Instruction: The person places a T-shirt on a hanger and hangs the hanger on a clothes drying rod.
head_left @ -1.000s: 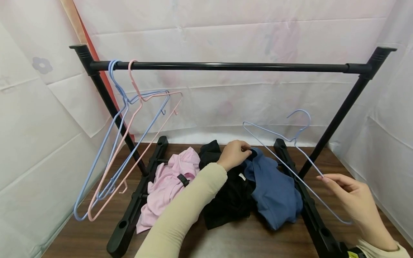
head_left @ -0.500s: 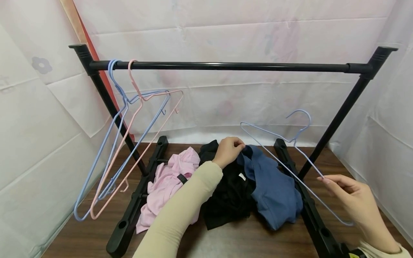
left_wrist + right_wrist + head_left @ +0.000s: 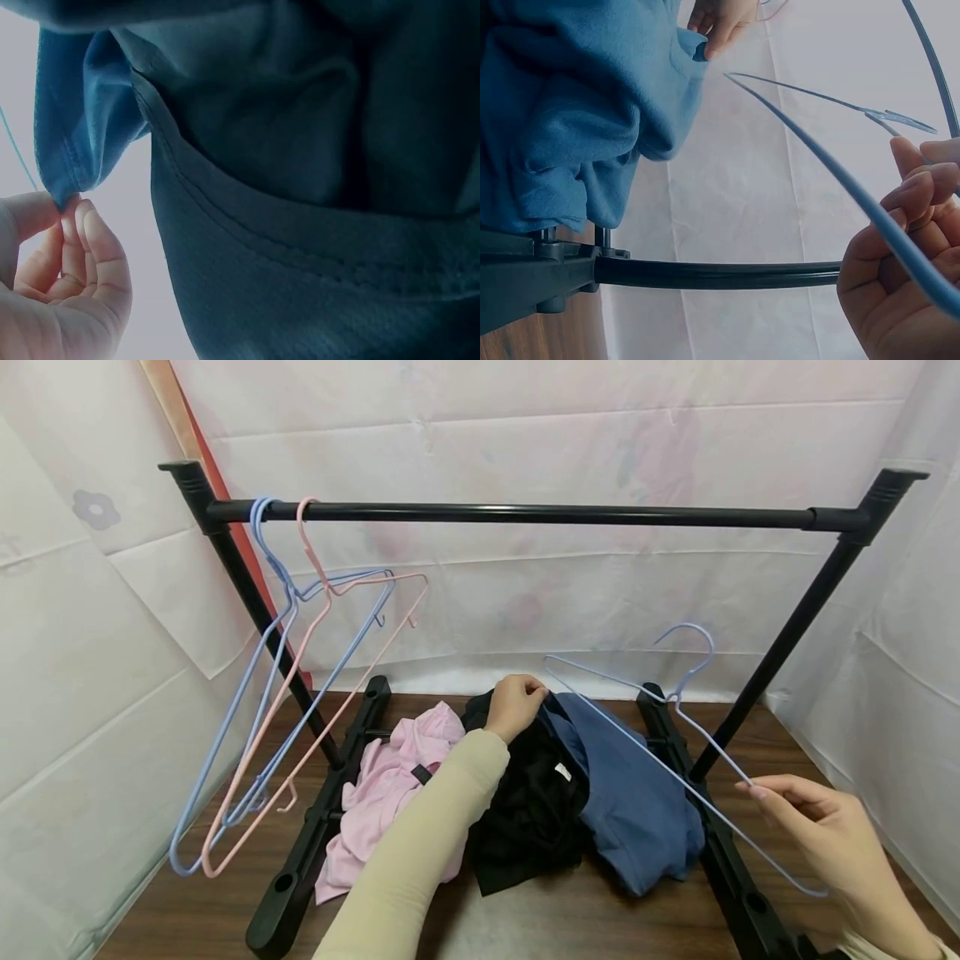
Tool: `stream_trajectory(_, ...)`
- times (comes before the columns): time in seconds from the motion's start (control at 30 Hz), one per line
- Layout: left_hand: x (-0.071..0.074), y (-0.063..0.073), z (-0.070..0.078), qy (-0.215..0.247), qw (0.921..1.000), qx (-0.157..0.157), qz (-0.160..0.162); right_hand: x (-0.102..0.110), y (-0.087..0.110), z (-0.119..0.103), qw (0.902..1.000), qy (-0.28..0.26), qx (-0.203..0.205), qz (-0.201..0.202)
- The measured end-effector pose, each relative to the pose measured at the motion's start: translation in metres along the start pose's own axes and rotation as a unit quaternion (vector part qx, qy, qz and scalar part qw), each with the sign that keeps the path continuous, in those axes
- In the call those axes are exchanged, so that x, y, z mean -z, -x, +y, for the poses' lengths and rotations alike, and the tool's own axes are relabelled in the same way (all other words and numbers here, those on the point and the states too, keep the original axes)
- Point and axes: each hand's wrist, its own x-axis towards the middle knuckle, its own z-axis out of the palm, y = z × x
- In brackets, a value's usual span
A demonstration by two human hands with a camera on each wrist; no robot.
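Note:
My left hand [image 3: 517, 706] pinches the upper edge of a blue garment [image 3: 641, 810], pulled leftward over part of a black garment [image 3: 525, 839]. The left wrist view shows thumb and fingertips on a corner of the blue cloth [image 3: 82, 142], with the dark inside of an opening beside it. On the right, my right hand [image 3: 825, 831] holds a light blue hanger [image 3: 711, 649] by one sloping arm, between thumb and fingers. The hanger's far end hangs above the blue garment; in the right wrist view its long bottom bar [image 3: 844, 178] crosses in front of the hand.
A black clothes rack stands over the clothes, its top rail [image 3: 525, 513] running across. Blue hangers [image 3: 262, 531] and a pink hanger [image 3: 306, 539] hang at its left end. A pink garment [image 3: 397, 768] lies left of the black one. White fabric sheets surround the wooden table [image 3: 465, 935].
My left hand has moved left, drawing the blue garment's edge with it across the black one. The hanger in my right hand has shifted left and dropped slightly.

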Motion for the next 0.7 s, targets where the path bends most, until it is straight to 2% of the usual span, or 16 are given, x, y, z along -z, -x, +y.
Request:
stream_trajectory(0.33, 0.004, -0.0042, -0.0013, 0.009, 0.9998, 0.015, 0.01, 0.0019, 0.0033, 0.0017, 0.9999, 0.0, -0.006, -0.016)
stream_trajectory(0.5, 0.0071, -0.0059, -0.0025, 0.012, 0.9991, 0.03, 0.026, 0.0029, 0.0055, -0.0016, 0.9996, 0.004, -0.017, -0.022)
stream_trajectory(0.7, 0.0099, -0.0077, -0.0035, 0.01, 0.9985, 0.032, 0.043, 0.0043, 0.0067, -0.0033, 0.9993, 0.005, -0.026, -0.028)
